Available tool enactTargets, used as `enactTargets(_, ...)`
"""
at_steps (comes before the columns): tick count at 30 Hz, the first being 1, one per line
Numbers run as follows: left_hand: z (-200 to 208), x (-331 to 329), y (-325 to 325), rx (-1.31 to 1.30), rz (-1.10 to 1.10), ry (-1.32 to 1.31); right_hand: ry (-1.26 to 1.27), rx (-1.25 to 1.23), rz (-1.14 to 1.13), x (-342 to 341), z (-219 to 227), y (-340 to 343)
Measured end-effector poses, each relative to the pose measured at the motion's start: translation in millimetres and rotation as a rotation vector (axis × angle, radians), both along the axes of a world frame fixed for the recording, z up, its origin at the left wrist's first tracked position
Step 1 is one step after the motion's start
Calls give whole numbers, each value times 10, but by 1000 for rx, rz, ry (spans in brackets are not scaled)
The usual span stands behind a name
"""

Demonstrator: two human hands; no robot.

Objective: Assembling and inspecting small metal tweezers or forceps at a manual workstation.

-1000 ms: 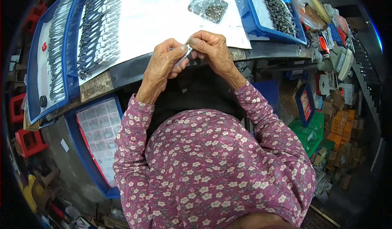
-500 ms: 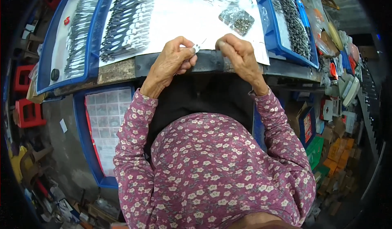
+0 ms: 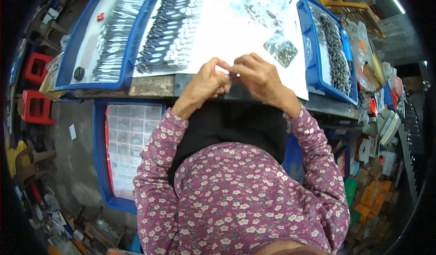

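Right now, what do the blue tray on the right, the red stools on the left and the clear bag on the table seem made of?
Blue tray: probably moulded plastic, smooth-looking, from its even colour and raised rim.
Red stools: likely smooth plastic too, given uniform colour and cut-out openings.
Clear bag: apparently thin, glossy plastic film, see-through with bright glints.

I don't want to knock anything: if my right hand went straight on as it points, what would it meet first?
Most likely your left hand, since your right hand points leftward at it. Depth is unclear, so the two may be touching.
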State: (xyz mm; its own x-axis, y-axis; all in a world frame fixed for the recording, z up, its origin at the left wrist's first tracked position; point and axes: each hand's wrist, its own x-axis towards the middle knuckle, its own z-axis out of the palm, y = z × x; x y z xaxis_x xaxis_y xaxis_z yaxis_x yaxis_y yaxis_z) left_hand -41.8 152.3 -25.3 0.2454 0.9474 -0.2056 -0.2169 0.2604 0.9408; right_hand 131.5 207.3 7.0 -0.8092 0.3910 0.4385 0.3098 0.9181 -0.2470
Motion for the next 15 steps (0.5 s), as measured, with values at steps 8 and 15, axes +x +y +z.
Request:
enactTargets(8, 295, -89, -72, 132, -58, 43, -81, 133, 146, -95, 271, -61)
enactTargets(15, 518, -62, -74, 571, 219, 649, -63, 217, 140, -165, 390, 100)
